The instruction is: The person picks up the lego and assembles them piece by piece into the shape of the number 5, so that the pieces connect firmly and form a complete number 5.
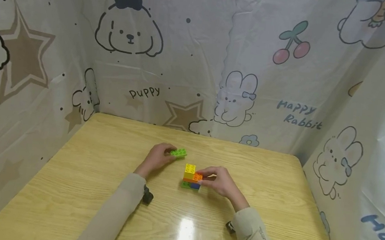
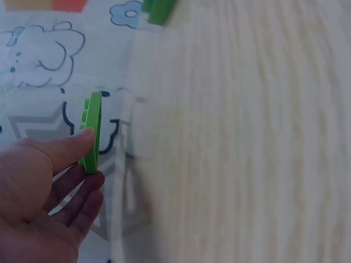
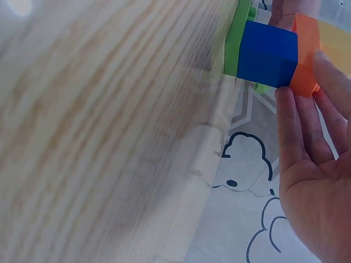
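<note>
My left hand (image 1: pixel 156 156) pinches a light green flat toy brick (image 1: pixel 179 152) by one end, thumb on its studded face. The left wrist view shows this green brick (image 2: pixel 94 112) edge-on. Close to it, on the table (image 1: pixel 124 136), stands a small stack of bricks. A green flat base (image 3: pixel 236 46) is lowest, then a blue brick (image 3: pixel 267 53), an orange brick (image 3: pixel 304 55) and a yellow brick (image 1: pixel 190 170) on top. My right hand (image 1: pixel 220 181) grips the orange brick at the stack's right side, with the thumb and fingers on opposite faces.
Printed cloth walls (image 1: pixel 192 57) with cartoon animals and stars rise behind and on both sides of the wooden table. A dark wrist device (image 1: pixel 147 196) sits by the left cuff, another dark device (image 1: pixel 230 227) by the right cuff.
</note>
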`<state>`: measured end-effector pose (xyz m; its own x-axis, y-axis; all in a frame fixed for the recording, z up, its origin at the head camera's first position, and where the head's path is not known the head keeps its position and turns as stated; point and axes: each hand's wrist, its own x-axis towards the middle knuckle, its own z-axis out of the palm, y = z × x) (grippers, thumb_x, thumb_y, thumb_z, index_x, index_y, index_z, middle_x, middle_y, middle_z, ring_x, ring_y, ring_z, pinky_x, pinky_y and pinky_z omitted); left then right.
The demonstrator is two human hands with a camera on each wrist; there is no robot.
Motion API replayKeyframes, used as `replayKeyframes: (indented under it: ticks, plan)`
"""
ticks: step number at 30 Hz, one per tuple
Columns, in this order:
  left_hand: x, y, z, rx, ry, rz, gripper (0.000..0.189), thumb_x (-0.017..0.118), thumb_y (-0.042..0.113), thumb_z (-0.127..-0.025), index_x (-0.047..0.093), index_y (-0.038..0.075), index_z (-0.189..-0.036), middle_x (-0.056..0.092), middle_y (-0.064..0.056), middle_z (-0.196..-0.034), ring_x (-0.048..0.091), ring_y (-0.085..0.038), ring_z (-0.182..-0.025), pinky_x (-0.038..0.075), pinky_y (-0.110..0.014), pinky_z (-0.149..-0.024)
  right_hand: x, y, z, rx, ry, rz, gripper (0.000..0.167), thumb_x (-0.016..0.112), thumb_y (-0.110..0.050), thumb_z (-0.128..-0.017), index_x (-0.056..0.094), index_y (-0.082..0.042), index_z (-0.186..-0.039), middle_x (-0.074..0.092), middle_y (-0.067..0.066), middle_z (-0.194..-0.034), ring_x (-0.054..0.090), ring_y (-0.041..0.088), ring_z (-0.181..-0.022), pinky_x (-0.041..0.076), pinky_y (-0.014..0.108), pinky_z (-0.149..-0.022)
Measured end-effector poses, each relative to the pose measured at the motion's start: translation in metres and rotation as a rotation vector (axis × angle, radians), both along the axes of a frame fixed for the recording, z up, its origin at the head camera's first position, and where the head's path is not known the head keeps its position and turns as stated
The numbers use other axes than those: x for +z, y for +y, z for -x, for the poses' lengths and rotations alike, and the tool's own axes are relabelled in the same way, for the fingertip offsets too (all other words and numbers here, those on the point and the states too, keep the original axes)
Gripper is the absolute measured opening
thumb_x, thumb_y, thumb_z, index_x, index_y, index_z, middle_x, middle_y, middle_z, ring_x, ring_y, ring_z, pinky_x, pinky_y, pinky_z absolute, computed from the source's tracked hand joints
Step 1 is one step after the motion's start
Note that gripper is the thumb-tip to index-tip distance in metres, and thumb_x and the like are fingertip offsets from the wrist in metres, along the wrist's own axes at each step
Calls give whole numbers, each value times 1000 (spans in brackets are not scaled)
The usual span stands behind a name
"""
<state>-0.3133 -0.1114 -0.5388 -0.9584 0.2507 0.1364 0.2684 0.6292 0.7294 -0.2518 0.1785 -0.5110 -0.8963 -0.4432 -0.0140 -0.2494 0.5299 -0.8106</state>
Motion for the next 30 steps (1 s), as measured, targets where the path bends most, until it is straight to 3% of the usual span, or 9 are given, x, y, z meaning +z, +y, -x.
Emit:
replayKeyframes:
  ticks: [9, 21, 30]
  plan:
    - [18, 5, -9, -42, 39, -29, 36, 73, 17, -98, 68, 9, -133, 68, -10, -131, 64, -28, -118, 54, -43, -104, 0, -1, 0, 15, 2, 19, 30, 81, -9, -89, 78, -11, -119, 75, 10, -120, 71, 25, -109, 62, 29, -86]
    - [38, 12, -30, -157, 162, -84, 34, 73, 19, -98, 69, 10, -131, 69, -7, -129, 67, -27, -111, 57, -46, -98, 2, -2, -6, 35, 24, 25, 30, 78, -10, -93, 74, -10, -122, 72, 9, -125, 68, 25, -112, 61, 32, -91]
    - [47, 19, -45, -227, 213, -118, 33, 71, 14, -99, 68, 11, -132, 68, -5, -130, 65, -22, -116, 58, -45, -97, -3, 2, -5, 72, 39, 44, 42, 81, -16, -92, 69, -8, -131, 68, 15, -133, 67, 31, -114, 59, 43, -97]
